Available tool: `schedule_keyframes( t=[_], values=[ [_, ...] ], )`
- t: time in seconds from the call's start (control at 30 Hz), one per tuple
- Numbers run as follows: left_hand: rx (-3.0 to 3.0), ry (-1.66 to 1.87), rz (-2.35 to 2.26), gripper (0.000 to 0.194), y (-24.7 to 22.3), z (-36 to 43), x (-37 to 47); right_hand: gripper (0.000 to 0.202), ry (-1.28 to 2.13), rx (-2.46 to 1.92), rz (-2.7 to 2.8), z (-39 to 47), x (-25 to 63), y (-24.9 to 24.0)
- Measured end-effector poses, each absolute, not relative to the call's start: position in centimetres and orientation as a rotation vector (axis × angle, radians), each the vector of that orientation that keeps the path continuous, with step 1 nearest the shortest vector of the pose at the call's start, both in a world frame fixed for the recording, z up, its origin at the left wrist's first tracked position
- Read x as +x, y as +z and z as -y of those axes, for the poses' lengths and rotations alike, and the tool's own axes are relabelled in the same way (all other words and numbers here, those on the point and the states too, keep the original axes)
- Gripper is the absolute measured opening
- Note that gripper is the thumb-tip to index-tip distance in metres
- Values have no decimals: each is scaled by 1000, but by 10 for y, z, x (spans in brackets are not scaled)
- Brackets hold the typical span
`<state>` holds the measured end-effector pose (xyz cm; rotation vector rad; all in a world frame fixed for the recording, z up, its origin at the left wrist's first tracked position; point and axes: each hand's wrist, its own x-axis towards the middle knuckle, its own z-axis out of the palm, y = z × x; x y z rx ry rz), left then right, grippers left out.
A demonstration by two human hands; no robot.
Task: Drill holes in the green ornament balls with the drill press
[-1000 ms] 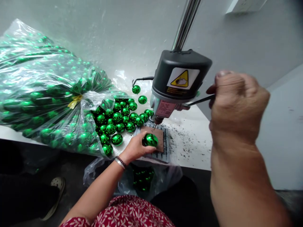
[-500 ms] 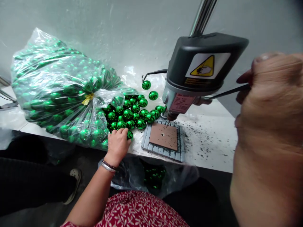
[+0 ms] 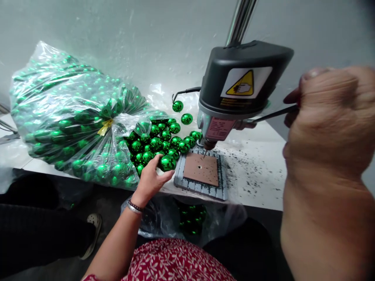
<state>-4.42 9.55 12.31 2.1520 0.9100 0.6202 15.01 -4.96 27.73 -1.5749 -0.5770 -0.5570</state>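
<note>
My left hand (image 3: pixel 150 180) grasps one green ball (image 3: pixel 168 163) near the tabletop's (image 3: pixel 265 197) front edge, just left of the brown pad (image 3: pixel 202 177); my right hand (image 3: pixel 331 121) is clenched around the black lever (image 3: pixel 277 113) of the drill press (image 3: pixel 246 78), toward the tabletop's right edge. The thin bit (image 3: pixel 204 154) stands above the pad, apart from the ball. In my judgement, a light, even pinch low on the glossy sides suits the ball, clear of the bit, with the lever held steady meanwhile.
</note>
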Motion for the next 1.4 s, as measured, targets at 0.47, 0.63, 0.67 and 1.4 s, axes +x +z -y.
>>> schedule_keyframes(
  t=[0.47,0.63,0.67,1.4],
  values=[
    [1009,414,-582,55,117,-81,2,38,-604,-1666,593,51,151,280],
    [1435,464,-661,58,114,-84,23,38,-571,-1680,612,53,152,280],
    [1513,487,-673,60,112,-85,26,37,-562,-1679,616,53,152,281],
    [2282,479,-694,54,107,-70,59,37,-543,-1632,669,55,151,280]
  ],
)
